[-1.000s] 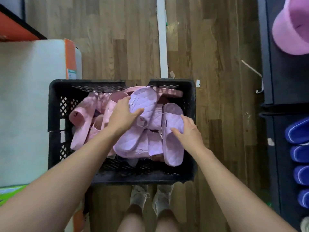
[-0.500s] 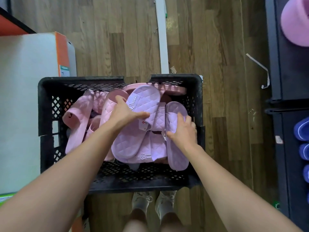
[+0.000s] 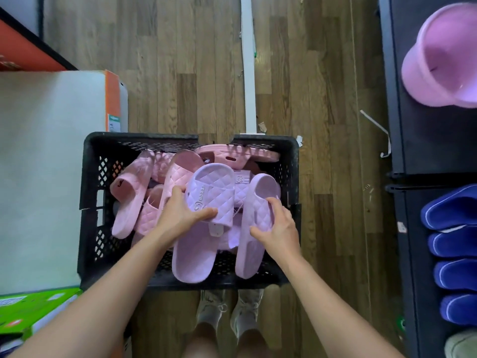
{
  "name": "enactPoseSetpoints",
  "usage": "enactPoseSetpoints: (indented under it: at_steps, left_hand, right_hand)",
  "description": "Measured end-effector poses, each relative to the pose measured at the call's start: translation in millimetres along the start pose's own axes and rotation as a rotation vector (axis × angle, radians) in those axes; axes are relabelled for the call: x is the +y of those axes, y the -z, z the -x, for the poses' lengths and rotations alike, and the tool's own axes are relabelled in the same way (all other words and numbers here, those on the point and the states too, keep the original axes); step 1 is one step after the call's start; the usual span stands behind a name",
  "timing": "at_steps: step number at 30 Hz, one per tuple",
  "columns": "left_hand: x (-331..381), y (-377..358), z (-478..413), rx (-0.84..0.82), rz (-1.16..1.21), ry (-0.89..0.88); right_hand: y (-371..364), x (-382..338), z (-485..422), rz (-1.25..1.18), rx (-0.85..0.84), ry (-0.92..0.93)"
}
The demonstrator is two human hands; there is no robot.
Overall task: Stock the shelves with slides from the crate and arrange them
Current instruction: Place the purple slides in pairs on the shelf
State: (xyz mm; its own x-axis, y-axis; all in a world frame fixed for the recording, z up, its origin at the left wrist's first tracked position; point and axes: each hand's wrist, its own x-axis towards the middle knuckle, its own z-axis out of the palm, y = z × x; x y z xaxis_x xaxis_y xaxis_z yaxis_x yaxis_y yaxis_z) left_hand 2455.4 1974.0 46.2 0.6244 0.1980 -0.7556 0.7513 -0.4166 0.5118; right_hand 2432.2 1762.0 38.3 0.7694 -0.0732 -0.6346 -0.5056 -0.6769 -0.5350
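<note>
Lilac foam, quilted in diamonds: two slides, one in each hand. The left hand curls round the strap of the left slide, thumb across its near edge. The right hand clasps the right slide, fingers over the strap, thumb on its inner side. Both lie on the heap in the black lattice crate, right of the pink slides. The step looks like picking out a pair. The next move calls for lifting them clear of the tangle and carrying them right to the dark shelf, where smooth blue slides sit in a row.
</note>
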Motion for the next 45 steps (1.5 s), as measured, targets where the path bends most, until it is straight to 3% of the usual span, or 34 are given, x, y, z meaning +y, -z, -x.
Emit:
enactPoseSetpoints:
  at_steps: [6,10,20,32,38,45]
  left_hand:
    - [12,23,53,-0.013,0.173,-0.043]
    - [36,44,91,-0.013,0.239,-0.075]
    - [108,88,193,-0.081,0.280,-0.269]
    - [155,139,314,-0.159,0.219,-0.428]
    - [178,140,373,-0.221,0.217,-0.554]
    - [221,109,434,-0.389,0.204,-0.687]
  right_hand:
    - [30,-33,53,-0.299,-0.020,-0.003]
    - [51,-55,94,-0.366,0.010,0.047]
    - [105,-112,193,-0.382,0.268,0.106]
    - [174,-150,313,-0.424,0.268,0.248]
    - [207,-143,365,-0.416,0.336,0.320]
    - [259,-117,424,-0.354,0.529,0.315]
